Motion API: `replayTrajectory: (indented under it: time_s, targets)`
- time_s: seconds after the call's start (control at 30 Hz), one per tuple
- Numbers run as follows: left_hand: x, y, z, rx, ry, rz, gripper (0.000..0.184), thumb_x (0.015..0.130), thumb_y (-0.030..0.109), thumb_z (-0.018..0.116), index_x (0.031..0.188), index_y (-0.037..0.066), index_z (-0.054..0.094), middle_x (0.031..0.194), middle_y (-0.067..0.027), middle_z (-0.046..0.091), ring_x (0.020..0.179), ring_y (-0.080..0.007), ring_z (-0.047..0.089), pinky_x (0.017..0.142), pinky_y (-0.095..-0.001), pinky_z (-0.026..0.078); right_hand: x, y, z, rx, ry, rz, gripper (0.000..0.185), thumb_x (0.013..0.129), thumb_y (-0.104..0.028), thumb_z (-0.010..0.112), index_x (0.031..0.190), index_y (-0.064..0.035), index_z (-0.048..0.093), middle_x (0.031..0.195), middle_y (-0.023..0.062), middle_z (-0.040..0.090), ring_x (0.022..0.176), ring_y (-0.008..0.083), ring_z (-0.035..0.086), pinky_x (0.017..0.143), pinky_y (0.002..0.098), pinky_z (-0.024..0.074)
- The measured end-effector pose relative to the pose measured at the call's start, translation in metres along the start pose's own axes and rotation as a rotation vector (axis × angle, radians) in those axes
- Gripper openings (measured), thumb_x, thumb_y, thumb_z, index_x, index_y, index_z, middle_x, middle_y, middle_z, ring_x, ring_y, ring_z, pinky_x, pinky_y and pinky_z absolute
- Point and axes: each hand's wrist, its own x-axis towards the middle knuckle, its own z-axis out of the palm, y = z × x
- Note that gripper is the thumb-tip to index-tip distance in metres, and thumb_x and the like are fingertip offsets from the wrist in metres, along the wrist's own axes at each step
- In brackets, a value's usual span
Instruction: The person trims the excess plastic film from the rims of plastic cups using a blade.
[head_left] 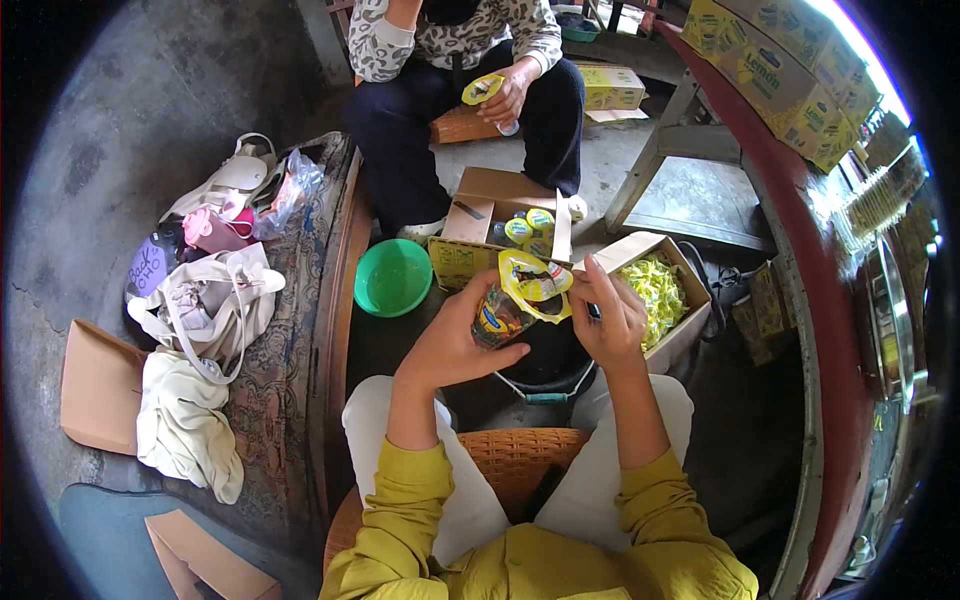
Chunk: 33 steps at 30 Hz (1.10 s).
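Note:
My left hand [452,342] is wrapped around a clear plastic drink cup [503,318] with a blue label and dark contents. The cup tilts toward my right hand, and its yellow printed film lid [535,280] faces up. At the lid's right edge is my right hand [612,322], closed, with its index finger raised. A small bluish-white thing shows between those fingers, too small to name. Below the cup stands a black bucket [540,360] with a teal-gripped handle. An open carton [450,262] beyond my hands holds several yellow-lidded cups [528,228].
A second carton [690,325] holds yellow strips [652,295]. The green basin [393,278] is at left, near a carved wooden bench [290,330] bearing bags [215,300]. Opposite sits a person [465,90] holding a yellow-lidded cup. Lemon cartons [770,65] are stacked at upper right.

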Motion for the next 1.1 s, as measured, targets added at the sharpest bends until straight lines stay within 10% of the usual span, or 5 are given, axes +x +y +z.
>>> replayTrajectory:
  time_s: [1.1]
  targets:
    - [-0.001, -0.002, 0.003, -0.091, -0.144, -0.114, 0.05, 0.062, 0.008, 0.067, 0.106, 0.002, 0.045, 0.088, -0.0096, 0.06, 0.079, -0.0142, 0.057, 0.073, -0.0273, 0.044, -0.003, -0.001, -0.006, 0.028, -0.094, 0.028, 0.049, 0.061, 0.011, 0.064, 0.108, 0.005, 0.051, 0.073, 0.0072, 0.063, 0.061, 0.0191, 0.06, 0.055, 0.0289, 0.0478]
